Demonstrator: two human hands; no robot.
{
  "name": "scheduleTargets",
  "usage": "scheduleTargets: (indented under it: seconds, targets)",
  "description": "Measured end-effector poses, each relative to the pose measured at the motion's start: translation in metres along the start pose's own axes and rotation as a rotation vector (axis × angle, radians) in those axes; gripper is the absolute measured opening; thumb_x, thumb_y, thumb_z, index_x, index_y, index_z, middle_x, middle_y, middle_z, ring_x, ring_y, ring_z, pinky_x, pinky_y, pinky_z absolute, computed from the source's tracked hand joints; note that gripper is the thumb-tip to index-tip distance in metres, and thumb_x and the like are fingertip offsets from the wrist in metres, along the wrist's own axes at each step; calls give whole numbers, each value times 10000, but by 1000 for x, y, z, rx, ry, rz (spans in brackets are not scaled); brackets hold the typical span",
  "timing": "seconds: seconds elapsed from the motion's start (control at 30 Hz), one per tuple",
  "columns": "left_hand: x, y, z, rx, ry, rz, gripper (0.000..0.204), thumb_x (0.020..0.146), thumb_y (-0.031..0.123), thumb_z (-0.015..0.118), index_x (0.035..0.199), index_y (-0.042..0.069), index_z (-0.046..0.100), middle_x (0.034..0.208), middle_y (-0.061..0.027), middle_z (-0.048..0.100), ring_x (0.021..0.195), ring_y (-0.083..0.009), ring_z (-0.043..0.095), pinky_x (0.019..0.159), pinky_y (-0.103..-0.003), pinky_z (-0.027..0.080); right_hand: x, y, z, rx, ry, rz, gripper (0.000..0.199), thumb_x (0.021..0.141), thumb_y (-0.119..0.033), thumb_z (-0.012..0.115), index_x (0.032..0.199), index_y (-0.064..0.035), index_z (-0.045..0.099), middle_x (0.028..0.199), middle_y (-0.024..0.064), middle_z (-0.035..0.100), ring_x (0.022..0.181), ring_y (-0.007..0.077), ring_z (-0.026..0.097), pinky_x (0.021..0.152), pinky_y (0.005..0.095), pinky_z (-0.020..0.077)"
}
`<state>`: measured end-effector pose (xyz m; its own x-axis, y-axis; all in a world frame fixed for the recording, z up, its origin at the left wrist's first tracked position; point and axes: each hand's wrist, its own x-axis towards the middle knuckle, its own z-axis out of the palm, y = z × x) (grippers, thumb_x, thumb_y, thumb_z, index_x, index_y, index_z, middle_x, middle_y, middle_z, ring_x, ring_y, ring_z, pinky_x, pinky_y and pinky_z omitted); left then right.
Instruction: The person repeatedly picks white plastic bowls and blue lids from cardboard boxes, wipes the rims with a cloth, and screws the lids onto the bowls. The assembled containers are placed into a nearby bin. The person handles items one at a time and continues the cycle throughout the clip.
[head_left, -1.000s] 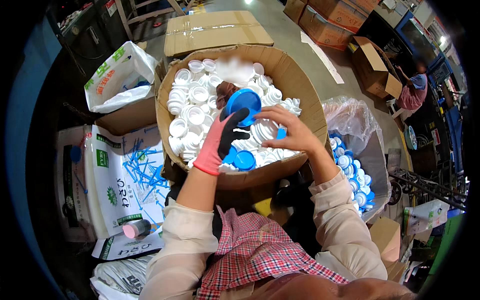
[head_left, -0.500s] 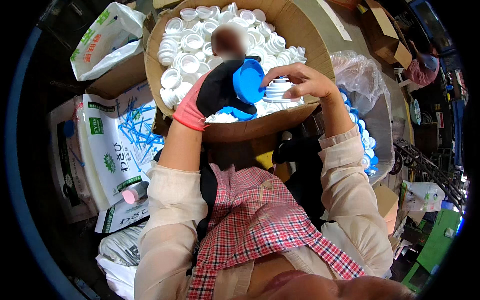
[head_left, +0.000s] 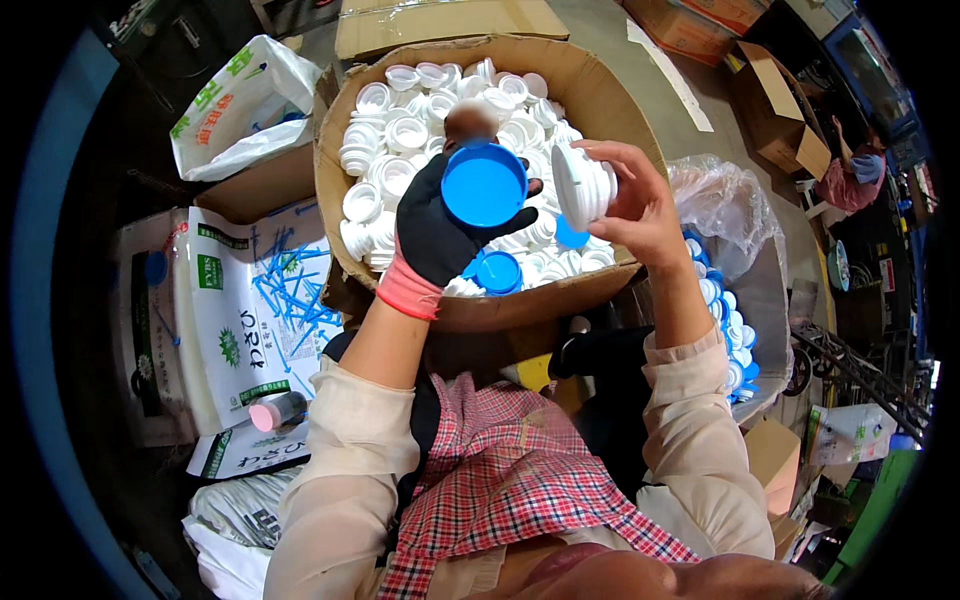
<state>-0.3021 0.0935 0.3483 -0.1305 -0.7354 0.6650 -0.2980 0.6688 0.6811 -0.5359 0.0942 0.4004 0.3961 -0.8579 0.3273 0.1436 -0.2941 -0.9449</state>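
Note:
My left hand (head_left: 436, 218), in a black glove with a pink cuff, holds a round blue cap (head_left: 485, 186), its open hollow side facing up. Bare, my right hand (head_left: 640, 203) grips a white ridged plastic lid piece (head_left: 583, 186) by its edge, tilted on its side, a short gap right of the blue cap. Both hands are over a cardboard box (head_left: 480, 318) heaped with similar white lid pieces (head_left: 405, 135). Another blue cap (head_left: 497, 271) lies on the heap below my left hand, and part of a further blue cap (head_left: 571, 234) shows under my right hand.
Blue sticks (head_left: 290, 290) lie on printed sheeting at the left, near a pink-topped bottle (head_left: 277, 411). Behind them stands a white plastic bag (head_left: 245, 110). On the right, a plastic-lined box holds blue and white caps (head_left: 735, 345). A person (head_left: 853, 180) sits far right.
My right hand has raised the white lid piece and tipped it sideways, away from the blue cap. In my left hand the blue cap now faces up more fully. The whole view has shifted slightly.

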Motion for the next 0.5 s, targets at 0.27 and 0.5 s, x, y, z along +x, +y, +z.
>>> scheduleTargets:
  seconds: [0.27,0.5]
  targets:
    - [-25,1,20,-631,40,-277,475,847,164,659,1262,-12,510,1325,-143,545,1175,-237,559,1037,-364,402,-7,-10,65,-842,183,-370,630,637,-147,833,1195,-32,562,974,132,538,838,253,570,718,333,482]
    - [-12,26,20,-1409,-24,-122,554,965,251,456,1450,17,325,1442,-150,414,1309,-249,432,1110,-372,310,-8,-5,70,-926,262,-350,645,620,-173,878,1151,-14,548,910,108,519,768,201,538,656,298,460]
